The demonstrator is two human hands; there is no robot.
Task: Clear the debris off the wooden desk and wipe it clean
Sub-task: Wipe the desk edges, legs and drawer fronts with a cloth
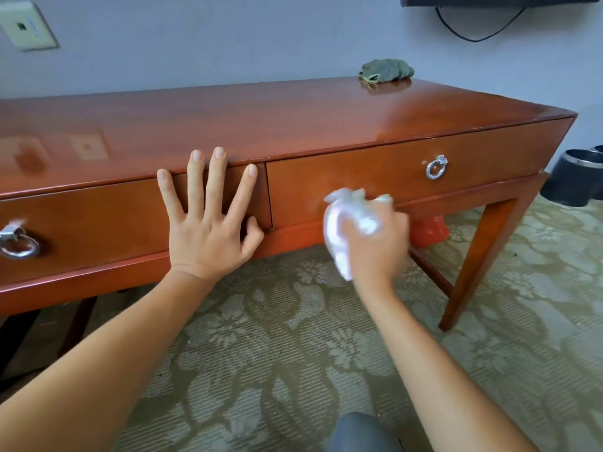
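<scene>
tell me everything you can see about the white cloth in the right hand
The white cloth is crumpled into a soft wad and looks blurred. The right hand grips it with curled fingers, bunched ends poking out above and below the fist. It is held against the front of the wooden desk's right drawer, near its lower left corner.

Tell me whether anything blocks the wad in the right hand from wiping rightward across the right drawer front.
Only the silver ring pull stands out from the right drawer front, up and right of the white wad that the right hand grips. The left hand rests flat on the left drawer, out of that path.
</scene>
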